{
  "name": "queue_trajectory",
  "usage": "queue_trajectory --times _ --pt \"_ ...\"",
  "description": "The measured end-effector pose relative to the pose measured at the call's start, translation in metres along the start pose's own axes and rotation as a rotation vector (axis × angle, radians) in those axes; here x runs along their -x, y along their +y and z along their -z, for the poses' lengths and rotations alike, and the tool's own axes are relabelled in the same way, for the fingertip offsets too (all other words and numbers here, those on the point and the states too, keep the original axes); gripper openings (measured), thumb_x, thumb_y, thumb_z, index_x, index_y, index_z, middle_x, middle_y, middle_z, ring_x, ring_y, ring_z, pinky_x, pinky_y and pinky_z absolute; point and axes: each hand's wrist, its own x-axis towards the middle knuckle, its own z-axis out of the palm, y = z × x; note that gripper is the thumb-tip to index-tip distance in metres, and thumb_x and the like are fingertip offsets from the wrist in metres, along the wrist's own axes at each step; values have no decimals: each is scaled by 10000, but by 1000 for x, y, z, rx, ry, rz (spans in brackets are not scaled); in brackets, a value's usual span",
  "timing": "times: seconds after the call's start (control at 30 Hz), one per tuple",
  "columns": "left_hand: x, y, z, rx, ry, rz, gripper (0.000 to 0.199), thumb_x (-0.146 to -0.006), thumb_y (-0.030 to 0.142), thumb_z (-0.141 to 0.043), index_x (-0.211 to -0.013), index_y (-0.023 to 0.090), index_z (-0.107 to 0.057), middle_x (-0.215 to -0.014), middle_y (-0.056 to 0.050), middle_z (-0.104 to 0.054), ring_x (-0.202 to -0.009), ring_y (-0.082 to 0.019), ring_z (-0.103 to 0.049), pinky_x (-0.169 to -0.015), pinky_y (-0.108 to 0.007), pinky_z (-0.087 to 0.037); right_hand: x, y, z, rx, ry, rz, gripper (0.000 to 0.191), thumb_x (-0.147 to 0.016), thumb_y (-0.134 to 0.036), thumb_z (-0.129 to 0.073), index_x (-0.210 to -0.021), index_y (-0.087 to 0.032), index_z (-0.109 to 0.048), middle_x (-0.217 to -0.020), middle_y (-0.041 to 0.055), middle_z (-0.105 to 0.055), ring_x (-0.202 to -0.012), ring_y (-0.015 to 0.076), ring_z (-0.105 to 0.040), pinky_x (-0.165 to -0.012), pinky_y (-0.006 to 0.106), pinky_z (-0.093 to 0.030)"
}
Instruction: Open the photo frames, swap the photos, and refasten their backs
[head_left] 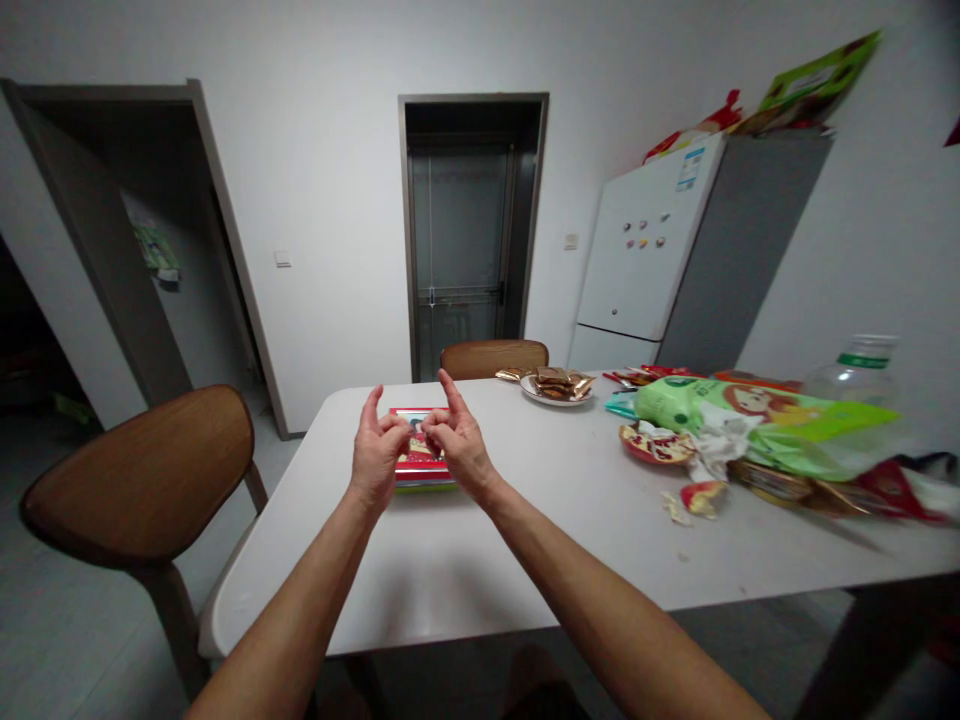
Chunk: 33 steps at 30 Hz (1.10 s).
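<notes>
My left hand (377, 450) is raised over the far left part of the white table (555, 540), its index finger pointing up and away from the thumb, the other fingers bent. Close beside it my right hand (457, 440) makes a mirrored shape, index finger up and thumb side turned inward. Nothing shows in either hand. The fingertips between them almost meet. Behind and below the hands lies a flat red box or book (424, 470) with a picture on it and a green lower edge, partly covered by them.
A plate of wrapped snacks (556, 386) stands at the far edge. To the right are an opened pomegranate (658, 445), a peel piece (703, 498), a green bag (765, 415) and a clear bottle (855, 375). Wooden chairs (142, 480) stand left and behind; a fridge (637, 240) is beyond.
</notes>
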Motion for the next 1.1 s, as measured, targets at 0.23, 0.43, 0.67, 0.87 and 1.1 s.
queue_trajectory --times 0.23,0.43,0.67,0.87,1.1 --pt "37 52 -15 353 -333 -59 818 -605 90 -546 -1309 211 -146 -540 103 -470 -461 -55 -419 -471 -174 -350 29 -55 -22 -426 -145 19 789 -583 -96 -421 -1312 -298 -196 -493 -106 -377 -412 56 -258 -397 178 -228" --pt "38 35 -11 374 -260 2 772 -584 117 -588 -1261 219 -231 -555 104 -488 -466 -58 -447 -488 -189 -360 33 -43 -21 -432 -45 -89 711 -588 -118 -464 -1260 -266 -285 -488 -112 -425 -397 52 -308 -395 173 -239" --pt "18 22 1 266 -138 343 528 -669 649 -396 -527 143 -449 -383 36 -448 -313 -41 -375 -343 -156 -209 15 -18 -14 -424 218 -503 363 -724 -458 -408 -566 -143 -497 -426 -30 -471 -327 49 -360 -348 182 -236" --pt "10 22 -5 204 -187 450 666 -698 717 -173 -408 161 -397 -280 22 -378 -230 -46 -285 -302 -170 -124 5 -26 -22 -241 59 -521 554 -709 -654 -295 -410 -189 -332 -279 -63 -293 -248 44 -210 -307 189 -134" --pt "13 -5 2 162 -101 559 629 -719 681 -251 -455 144 -445 -327 14 -429 -261 -42 -321 -315 -157 -171 5 6 -18 299 13 -387 528 -752 -598 -258 -450 -185 -390 -374 -29 -385 -355 80 -348 -395 219 -261"
